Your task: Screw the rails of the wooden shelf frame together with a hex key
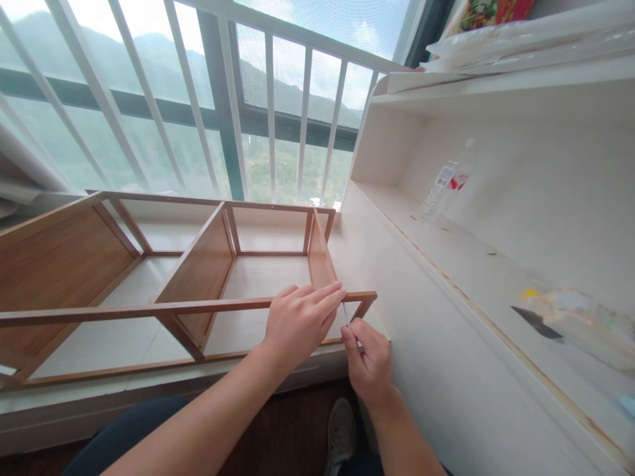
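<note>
A brown wooden shelf frame [208, 306] lies on its side along the window ledge, its panels standing upright between long rails. My left hand [302, 317] is closed over the front rail near its right end, with fairly straight fingers pointing right. Its thumb is hidden. Just below those fingertips, my right hand [370, 357] pinches a thin metal tool that looks like a hex key [346, 313]. The tool's upper end reaches the rail near the right-hand panel [322, 254]; the exact contact is hidden by my left fingers.
To the right stands a white cabinet [397, 297], close beside the frame's end. On its shelf are a clear plastic bottle [441, 185], a dark pointed piece [538, 322] and a plastic bag [585, 317]. White railings [270, 112] rise behind. My shoe [341, 426] is below.
</note>
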Demonstrator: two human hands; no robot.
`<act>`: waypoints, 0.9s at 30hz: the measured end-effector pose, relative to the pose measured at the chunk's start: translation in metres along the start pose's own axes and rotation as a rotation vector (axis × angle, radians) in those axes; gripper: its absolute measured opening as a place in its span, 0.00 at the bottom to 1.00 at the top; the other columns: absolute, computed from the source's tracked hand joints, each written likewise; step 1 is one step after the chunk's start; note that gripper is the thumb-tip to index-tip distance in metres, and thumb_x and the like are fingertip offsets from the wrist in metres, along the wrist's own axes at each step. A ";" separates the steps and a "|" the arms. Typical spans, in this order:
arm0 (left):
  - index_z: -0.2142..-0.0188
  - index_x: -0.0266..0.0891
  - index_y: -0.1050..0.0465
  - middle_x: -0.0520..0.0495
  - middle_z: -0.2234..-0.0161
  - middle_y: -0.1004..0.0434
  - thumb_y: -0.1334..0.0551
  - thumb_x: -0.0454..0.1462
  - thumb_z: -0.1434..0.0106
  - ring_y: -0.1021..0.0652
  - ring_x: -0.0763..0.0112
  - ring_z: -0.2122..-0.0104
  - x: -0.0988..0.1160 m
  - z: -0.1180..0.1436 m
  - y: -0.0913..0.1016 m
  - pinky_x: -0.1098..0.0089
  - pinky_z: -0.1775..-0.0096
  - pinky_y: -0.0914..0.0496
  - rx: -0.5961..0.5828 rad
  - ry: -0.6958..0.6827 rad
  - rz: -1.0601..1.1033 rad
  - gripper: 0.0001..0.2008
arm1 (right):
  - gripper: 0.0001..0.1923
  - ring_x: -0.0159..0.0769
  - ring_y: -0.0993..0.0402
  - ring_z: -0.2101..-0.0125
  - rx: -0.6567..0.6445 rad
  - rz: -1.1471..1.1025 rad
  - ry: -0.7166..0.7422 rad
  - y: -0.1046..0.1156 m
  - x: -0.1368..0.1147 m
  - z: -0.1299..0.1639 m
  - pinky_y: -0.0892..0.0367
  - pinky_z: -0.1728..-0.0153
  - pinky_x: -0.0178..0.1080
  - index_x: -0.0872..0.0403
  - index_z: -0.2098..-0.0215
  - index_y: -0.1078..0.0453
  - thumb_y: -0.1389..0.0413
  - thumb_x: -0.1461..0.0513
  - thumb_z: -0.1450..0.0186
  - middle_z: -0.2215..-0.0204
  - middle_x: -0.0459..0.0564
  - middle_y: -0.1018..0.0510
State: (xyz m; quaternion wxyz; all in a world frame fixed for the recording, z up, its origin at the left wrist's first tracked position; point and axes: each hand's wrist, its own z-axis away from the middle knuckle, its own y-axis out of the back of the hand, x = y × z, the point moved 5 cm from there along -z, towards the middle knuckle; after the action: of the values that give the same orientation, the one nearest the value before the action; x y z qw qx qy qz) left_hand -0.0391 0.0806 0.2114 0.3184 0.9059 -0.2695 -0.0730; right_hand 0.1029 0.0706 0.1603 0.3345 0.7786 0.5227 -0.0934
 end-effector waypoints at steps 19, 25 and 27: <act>0.53 0.50 0.21 0.61 0.49 0.18 0.37 0.36 0.32 0.18 0.74 0.65 0.000 0.000 0.000 0.63 0.66 0.34 -0.001 0.003 0.006 0.10 | 0.16 0.30 0.42 0.77 -0.023 0.000 0.029 -0.002 -0.001 0.001 0.47 0.72 0.35 0.51 0.73 0.44 0.50 0.67 0.27 0.78 0.41 0.40; 0.54 0.50 0.21 0.60 0.49 0.18 0.38 0.35 0.32 0.18 0.74 0.65 0.000 -0.001 0.001 0.63 0.66 0.34 -0.004 0.003 0.005 0.10 | 0.16 0.30 0.41 0.77 -0.017 0.012 0.025 0.000 -0.002 -0.001 0.46 0.73 0.35 0.51 0.73 0.44 0.50 0.66 0.27 0.78 0.41 0.39; 0.54 0.49 0.21 0.59 0.49 0.17 0.38 0.35 0.32 0.18 0.73 0.65 0.001 -0.001 0.001 0.64 0.66 0.34 -0.005 0.003 0.006 0.10 | 0.16 0.31 0.41 0.77 -0.025 0.006 0.027 0.000 -0.001 0.000 0.46 0.73 0.35 0.51 0.73 0.44 0.50 0.66 0.27 0.78 0.42 0.39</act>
State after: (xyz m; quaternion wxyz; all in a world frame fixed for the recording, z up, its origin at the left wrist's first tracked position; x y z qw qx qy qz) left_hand -0.0385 0.0804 0.2128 0.3215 0.9043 -0.2717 -0.0713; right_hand 0.1023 0.0696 0.1611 0.3377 0.7770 0.5258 -0.0753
